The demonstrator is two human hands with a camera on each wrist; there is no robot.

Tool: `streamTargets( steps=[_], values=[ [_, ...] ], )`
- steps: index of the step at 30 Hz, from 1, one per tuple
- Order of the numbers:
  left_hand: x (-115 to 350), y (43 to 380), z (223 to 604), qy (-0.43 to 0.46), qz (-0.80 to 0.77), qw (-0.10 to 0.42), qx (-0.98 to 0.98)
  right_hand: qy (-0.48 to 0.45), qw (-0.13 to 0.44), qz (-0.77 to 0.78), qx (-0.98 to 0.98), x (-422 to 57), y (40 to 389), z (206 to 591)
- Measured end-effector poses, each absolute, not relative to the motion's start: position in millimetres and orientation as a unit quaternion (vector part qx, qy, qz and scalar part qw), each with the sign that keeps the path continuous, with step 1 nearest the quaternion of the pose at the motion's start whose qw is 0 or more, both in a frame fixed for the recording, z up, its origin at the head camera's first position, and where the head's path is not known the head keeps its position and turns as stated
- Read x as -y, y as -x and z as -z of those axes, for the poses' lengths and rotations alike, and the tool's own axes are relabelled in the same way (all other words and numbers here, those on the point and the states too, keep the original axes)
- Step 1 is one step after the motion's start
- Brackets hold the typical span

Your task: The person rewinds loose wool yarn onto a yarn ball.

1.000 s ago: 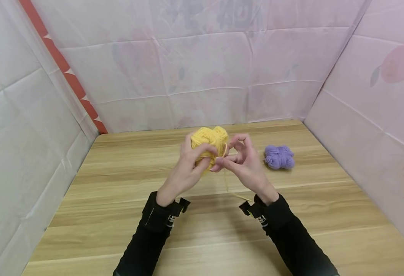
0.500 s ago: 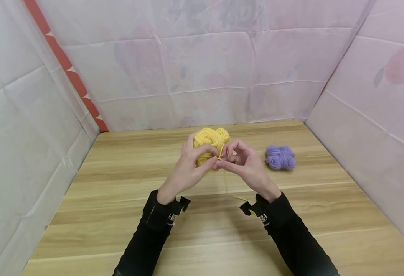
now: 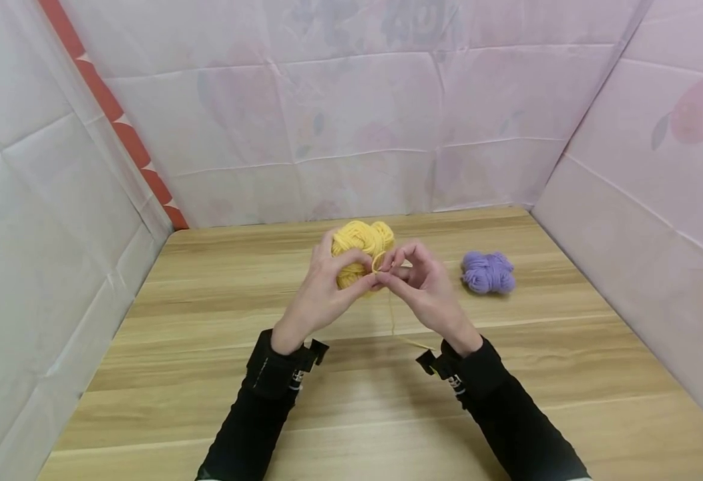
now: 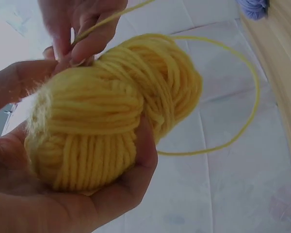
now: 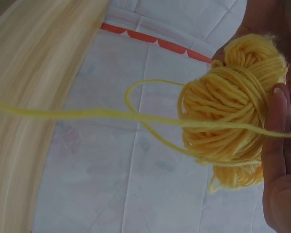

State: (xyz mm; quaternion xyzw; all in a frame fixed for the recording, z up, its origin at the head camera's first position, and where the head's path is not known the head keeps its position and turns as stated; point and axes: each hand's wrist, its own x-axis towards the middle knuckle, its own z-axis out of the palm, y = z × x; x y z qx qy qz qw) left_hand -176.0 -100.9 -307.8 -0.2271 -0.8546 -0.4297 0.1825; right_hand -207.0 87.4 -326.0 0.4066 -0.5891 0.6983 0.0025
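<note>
A yellow ball of yarn (image 3: 360,240) is held up above the table in my left hand (image 3: 321,287), whose fingers wrap round it in the left wrist view. My right hand (image 3: 420,287) is at the ball's right side, its thumb and fingertips pinching the yellow strand (image 5: 136,116). The fingertips of both hands meet there, close to a small loop of yarn (image 3: 378,260). From the pinch the strand hangs down to the table. Another loose loop (image 4: 256,92) of yarn curves out from the ball in the left wrist view.
A purple ball of yarn (image 3: 487,272) lies on the wooden table (image 3: 207,374), to the right of my right hand. Pale printed sheets (image 3: 351,120) stand round the back and both sides of the table. A red scalloped strip (image 3: 129,141) runs down the left corner.
Both hands' fingertips have come together at the strand, and a small loop now shows between them. The yellow ball stays at nearly the same place. The purple ball has not moved.
</note>
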Motion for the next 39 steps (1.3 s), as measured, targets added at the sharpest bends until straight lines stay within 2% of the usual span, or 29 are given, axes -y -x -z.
streamTargets(
  steps=[6,13,21,30,35,39],
  values=[
    [98.5,178.6,310.2,0.23,0.423,0.213,0.85,-0.399,0.058,-0.655,0.639,-87.2,206.0,325.2],
    [97.1,179.4,312.7,0.218,0.417,0.231,0.852,-0.426,0.246,-0.47,0.733,-89.3,208.5,324.4],
    [91.7,177.9,313.4,0.204,0.354,0.261,0.875,-0.441,0.345,-0.349,0.752,-86.3,208.5,324.2],
    [88.1,175.1,314.8,0.188,0.299,0.262,0.898,-0.435,0.395,-0.237,0.773,-84.4,207.5,326.3],
    [87.5,175.0,315.3,0.189,0.301,0.253,0.9,-0.434,0.389,-0.248,0.774,-84.9,208.2,327.6],
    [87.6,175.7,315.6,0.187,0.308,0.245,0.9,-0.437,0.362,-0.308,0.764,-85.6,209.1,329.1]
  ],
)
